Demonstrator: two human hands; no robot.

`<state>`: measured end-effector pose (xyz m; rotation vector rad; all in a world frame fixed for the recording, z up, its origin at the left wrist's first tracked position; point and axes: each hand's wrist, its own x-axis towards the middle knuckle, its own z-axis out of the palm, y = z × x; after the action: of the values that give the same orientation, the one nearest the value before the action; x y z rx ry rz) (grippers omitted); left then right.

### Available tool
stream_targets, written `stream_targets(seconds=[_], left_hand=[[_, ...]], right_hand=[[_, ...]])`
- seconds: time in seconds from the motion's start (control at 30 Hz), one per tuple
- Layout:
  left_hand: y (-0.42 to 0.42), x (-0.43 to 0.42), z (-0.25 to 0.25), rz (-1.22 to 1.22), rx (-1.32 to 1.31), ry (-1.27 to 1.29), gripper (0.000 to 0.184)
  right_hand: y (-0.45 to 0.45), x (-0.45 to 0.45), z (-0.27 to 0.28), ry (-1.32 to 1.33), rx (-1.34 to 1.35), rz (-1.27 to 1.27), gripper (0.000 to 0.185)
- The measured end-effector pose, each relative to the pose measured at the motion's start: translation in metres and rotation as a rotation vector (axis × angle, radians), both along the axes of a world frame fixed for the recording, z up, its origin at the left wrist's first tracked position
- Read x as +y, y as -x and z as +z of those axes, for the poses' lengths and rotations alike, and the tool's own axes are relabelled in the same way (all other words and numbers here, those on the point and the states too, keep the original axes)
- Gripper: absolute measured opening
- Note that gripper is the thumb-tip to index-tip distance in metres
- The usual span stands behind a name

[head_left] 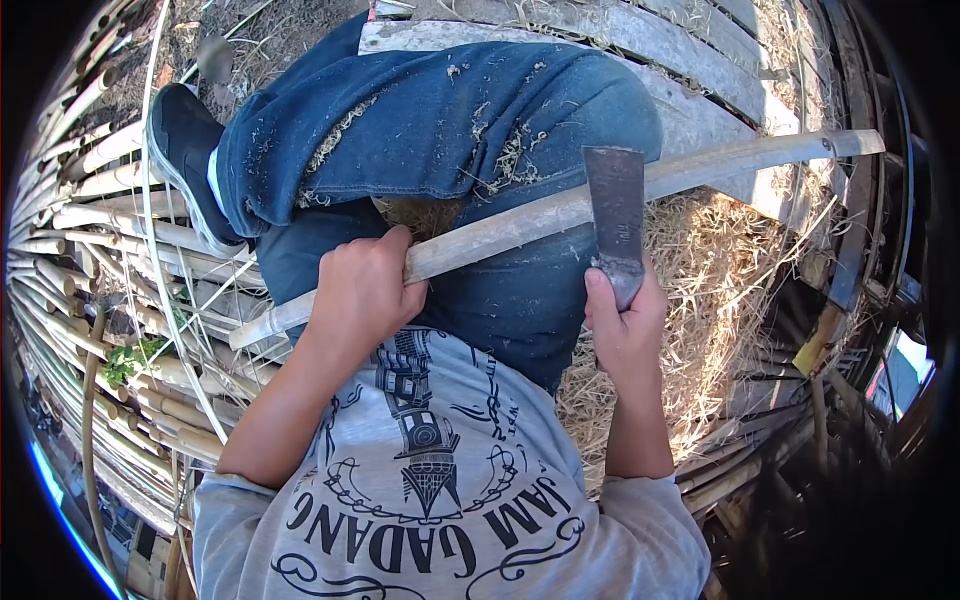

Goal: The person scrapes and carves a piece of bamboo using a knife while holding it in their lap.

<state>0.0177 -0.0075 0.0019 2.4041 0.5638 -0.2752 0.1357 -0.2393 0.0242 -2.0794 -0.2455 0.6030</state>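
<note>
A long split bamboo strip (500, 230) runs slantwise across my lap, from the lower left up to the right. My left hand (365, 280) is closed round it near its lower end. In my right hand (630, 320) is a hatchet (615, 200), gripped just below its dark metal head. The broad blade end points away from me and lies in front of the strip in this view; whether it touches the bamboo I cannot tell. Most of the hatchet's handle is hidden by my fingers.
Pale shavings (700, 290) are heaped to the right of my legs, and some cling to my jeans (400, 130). Wooden planks (690, 55) lie ahead. Many bamboo poles (100, 215) are stacked on the left, with a thin pale strip (150, 220) standing across them.
</note>
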Motion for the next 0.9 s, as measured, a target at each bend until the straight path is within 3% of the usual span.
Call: stream_targets(seconds=[0.13, 0.2, 0.27, 0.33, 0.37, 0.4, 0.47, 0.53, 0.63, 0.67, 0.73, 0.8, 0.87, 0.9], left_hand=[[-0.008, -0.011, 0.003, -0.032, -0.028, -0.026, 0.021], [-0.011, -0.008, 0.004, -0.043, -0.037, -0.048, 0.021], [-0.012, -0.005, 0.004, -0.061, -0.034, -0.048, 0.021], [-0.016, -0.007, 0.005, -0.044, -0.012, -0.004, 0.021], [-0.017, -0.009, 0.006, -0.017, 0.012, 0.033, 0.021], [-0.016, -0.009, 0.005, -0.013, 0.014, 0.029, 0.021], [-0.016, -0.007, 0.003, -0.023, 0.002, 0.012, 0.022], [-0.019, -0.007, 0.003, -0.049, -0.022, -0.008, 0.021], [-0.025, -0.014, 0.005, -0.032, -0.025, 0.019, 0.022], [-0.025, -0.014, 0.006, -0.017, -0.004, 0.046, 0.022], [-0.024, -0.009, 0.007, -0.031, -0.007, 0.025, 0.023], [-0.027, -0.008, 0.007, -0.038, -0.016, 0.019, 0.024], [-0.032, -0.014, 0.01, -0.052, -0.085, 0.019, 0.021], [-0.031, -0.014, 0.009, -0.04, -0.08, 0.018, 0.021]], right_hand=[[-0.002, 0.009, 0.006, -0.101, 0.094, -0.226, 0.024], [0.009, 0.013, 0.001, 0.056, -0.344, 0.243, 0.018], [0.005, 0.008, 0.003, 0.055, -0.295, 0.247, 0.019], [-0.002, 0.009, 0.005, -0.092, 0.068, -0.203, 0.023], [-0.001, 0.013, 0.004, -0.103, 0.053, -0.256, 0.023], [0.001, 0.013, 0.004, -0.107, 0.056, -0.252, 0.023], [0.008, 0.013, 0.003, 0.034, -0.248, 0.171, 0.019], [0.001, 0.009, 0.006, 0.055, -0.151, 0.16, 0.019], [-0.004, 0.011, 0.003, -0.058, -0.013, -0.184, 0.023], [-0.001, 0.013, 0.004, -0.063, -0.007, -0.179, 0.023], [0.004, 0.016, 0.006, 0.059, -0.246, 0.164, 0.019], [-0.002, 0.014, 0.011, 0.077, -0.116, 0.143, 0.019], [-0.006, 0.018, 0.01, -0.1, 0.052, -0.224, 0.023], [-0.004, 0.018, -0.001, -0.046, -0.101, -0.108, 0.022]])
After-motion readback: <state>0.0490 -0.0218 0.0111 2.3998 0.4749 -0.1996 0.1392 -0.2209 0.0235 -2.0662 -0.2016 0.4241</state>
